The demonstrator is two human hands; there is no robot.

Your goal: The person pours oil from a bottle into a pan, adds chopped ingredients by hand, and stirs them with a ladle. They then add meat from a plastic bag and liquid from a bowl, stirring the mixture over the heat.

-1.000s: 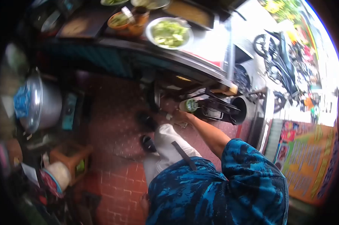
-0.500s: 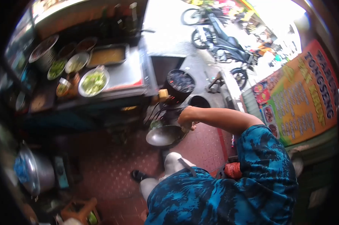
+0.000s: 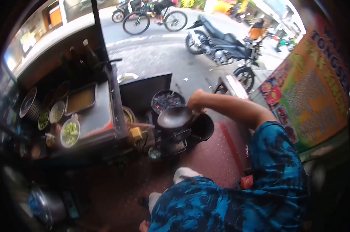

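My right hand is closed round the handle of a dark metal wok. The wok is tilted slightly and sits over the near part of a charcoal stove, whose glowing coals show just behind it. A black bucket stands at the wok's right. My left hand shows only in part at the bottom edge, low beside my body; its fingers are too blurred to read.
At left a cart holds a bowl of chopped greens, a metal tray and stacked plates. A large pot stands lower left. Behind are a parked motorcycle and a bicycle. A banner hangs at right.
The wok in my right hand has moved forward from above the floor to the stove, partly covering it. The view has shifted, and a bicycle now shows on the road.
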